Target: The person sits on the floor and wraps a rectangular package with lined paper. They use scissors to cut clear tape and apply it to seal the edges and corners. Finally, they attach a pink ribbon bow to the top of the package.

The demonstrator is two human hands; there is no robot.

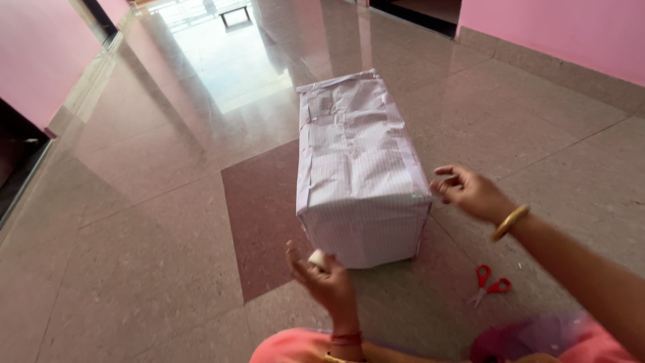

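A tall box [356,168] wrapped in pale lined paper stands on the polished floor in front of me. My left hand [326,279] is raised just before its near lower corner and holds a small white roll [317,258], likely tape, between thumb and fingers. Beside the box's near right edge, my right hand [470,191] hovers with fingers curled and pinched together; a thin clear strip may be between them, but I cannot tell. A gold bangle sits on that wrist.
Small red-handled scissors [490,286] lie on the floor to the right of the box. Pink walls [564,30] run along both sides. A dark red floor tile [259,215] lies under and left of the box. A dark doorway is at far left.
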